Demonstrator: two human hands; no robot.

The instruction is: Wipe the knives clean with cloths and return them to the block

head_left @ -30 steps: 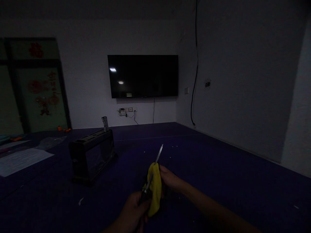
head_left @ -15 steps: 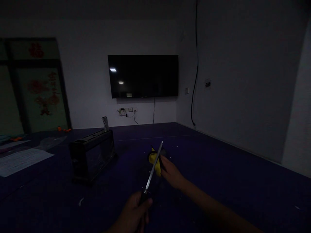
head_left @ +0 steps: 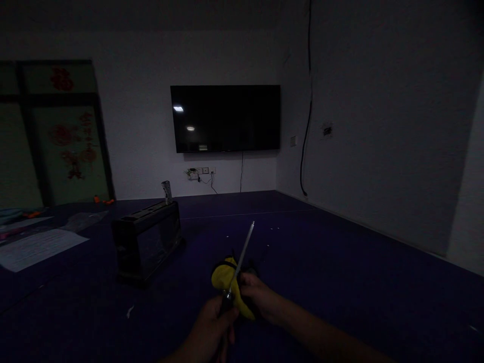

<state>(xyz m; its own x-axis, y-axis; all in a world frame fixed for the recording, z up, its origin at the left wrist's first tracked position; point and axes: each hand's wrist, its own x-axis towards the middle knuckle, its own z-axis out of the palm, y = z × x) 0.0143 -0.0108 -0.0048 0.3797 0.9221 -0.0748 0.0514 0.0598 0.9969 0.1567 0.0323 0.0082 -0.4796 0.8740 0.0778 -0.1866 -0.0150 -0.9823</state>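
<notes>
We grip a metal rod (head_left: 243, 251) in our left hand (head_left: 215, 322) and, just ahead of it, yellow cloth (head_left: 222, 276) in our right hand (head_left: 260, 297).

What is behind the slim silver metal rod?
Behind the rod: dark-blue flat surface at its upper part, yellow fabric with dark edging lower down. Whatever the fabric covers cannot be seen.

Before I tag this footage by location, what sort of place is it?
Probably a living room: a black rectangular television on a pale wall, and a dark-framed green door with red decorations.
</notes>
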